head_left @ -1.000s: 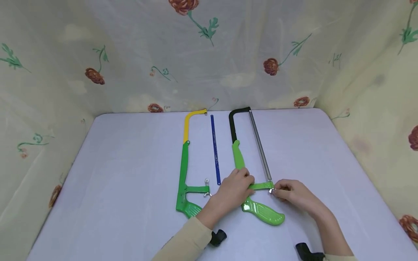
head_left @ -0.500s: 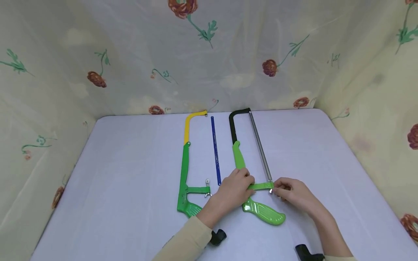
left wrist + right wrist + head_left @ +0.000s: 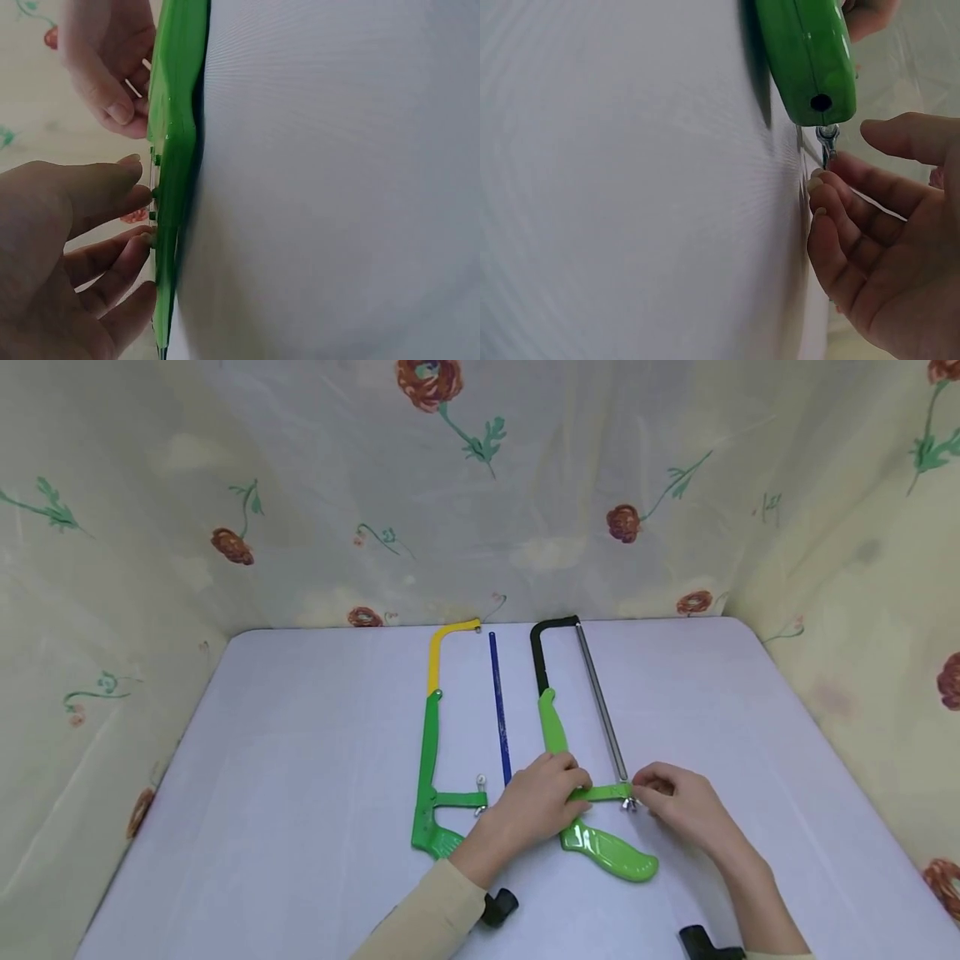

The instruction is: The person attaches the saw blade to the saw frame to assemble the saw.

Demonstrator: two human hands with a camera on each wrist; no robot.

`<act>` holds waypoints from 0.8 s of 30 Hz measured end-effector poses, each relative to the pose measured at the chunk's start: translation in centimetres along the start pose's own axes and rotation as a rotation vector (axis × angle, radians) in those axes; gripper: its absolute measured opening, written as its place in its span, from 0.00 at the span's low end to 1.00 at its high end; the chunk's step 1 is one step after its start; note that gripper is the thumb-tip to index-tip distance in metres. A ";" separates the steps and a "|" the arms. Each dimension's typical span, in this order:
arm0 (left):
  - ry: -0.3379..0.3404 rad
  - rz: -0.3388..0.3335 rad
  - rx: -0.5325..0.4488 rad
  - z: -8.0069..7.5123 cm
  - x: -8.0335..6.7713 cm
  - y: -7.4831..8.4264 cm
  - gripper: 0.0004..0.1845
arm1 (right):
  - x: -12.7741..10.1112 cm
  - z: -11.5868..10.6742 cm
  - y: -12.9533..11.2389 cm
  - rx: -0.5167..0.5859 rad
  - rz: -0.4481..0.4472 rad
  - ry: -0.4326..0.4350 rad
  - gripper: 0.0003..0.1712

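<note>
A light green hacksaw (image 3: 551, 718) with a black front frame and a grey blade (image 3: 602, 706) lies on the table. My left hand (image 3: 542, 797) holds its frame where the crossbar meets the handle; in the left wrist view its fingertips touch the green frame (image 3: 176, 135). At the crossbar's right end sits a metal wing nut (image 3: 628, 805). My right hand (image 3: 684, 802) is beside it, index fingertip against the wing nut (image 3: 827, 139), thumb apart in the right wrist view. Left of it lie a blue blade (image 3: 498, 710) and a darker green hacksaw (image 3: 427, 743) with a yellow front.
The white table (image 3: 300, 760) has a floral curtain (image 3: 322, 510) at its back and sides. My left forearm partly covers the darker hacksaw's handle. Black wrist devices (image 3: 501, 907) show at both wrists.
The wing nut has turned, and both its wings show now. My right fingers have shifted slightly up off it. The left hand stays in place; the whole view has shifted a little.
</note>
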State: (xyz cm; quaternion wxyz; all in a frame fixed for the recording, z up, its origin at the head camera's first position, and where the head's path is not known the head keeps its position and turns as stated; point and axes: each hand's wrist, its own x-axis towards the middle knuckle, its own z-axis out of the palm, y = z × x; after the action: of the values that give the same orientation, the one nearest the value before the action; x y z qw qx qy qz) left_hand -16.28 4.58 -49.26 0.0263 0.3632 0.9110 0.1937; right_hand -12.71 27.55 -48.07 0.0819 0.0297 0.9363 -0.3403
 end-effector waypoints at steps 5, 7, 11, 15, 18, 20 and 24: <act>0.000 -0.006 0.024 -0.5 -0.3 -0.2 0.13 | 0.1 0.1 -0.3 -0.020 -0.015 0.042 0.15; -0.003 -0.014 0.033 -0.7 -0.3 -0.4 0.13 | 0.1 0.1 -0.5 -0.031 -0.017 0.055 0.15; -0.007 -0.029 0.035 -1.1 -0.4 -0.8 0.14 | 0.1 0.0 -0.8 -0.047 -0.031 0.077 0.15; -0.017 -0.052 0.020 -1.6 -0.5 -1.3 0.14 | 0.2 -0.1 -1.2 -0.067 -0.057 0.096 0.14; -0.017 -0.076 0.019 -2.1 -0.7 -1.6 0.14 | 0.3 -0.1 -1.5 -0.074 -0.070 0.100 0.14; -0.011 -0.088 0.018 -2.4 -0.9 -1.7 0.14 | 0.4 -0.1 -1.8 -0.076 -0.075 0.104 0.14; 0.008 -0.100 0.027 -2.9 -1.2 -2.1 0.14 | 0.5 0.1 -2.3 -0.077 -0.086 0.116 0.15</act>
State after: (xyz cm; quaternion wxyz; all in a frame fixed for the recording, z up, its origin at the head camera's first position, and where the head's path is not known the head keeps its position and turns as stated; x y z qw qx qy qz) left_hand -17.29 1.44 -47.42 0.0271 0.3168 0.9306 0.1811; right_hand -13.41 25.71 -46.80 0.0140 0.0058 0.9522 -0.3051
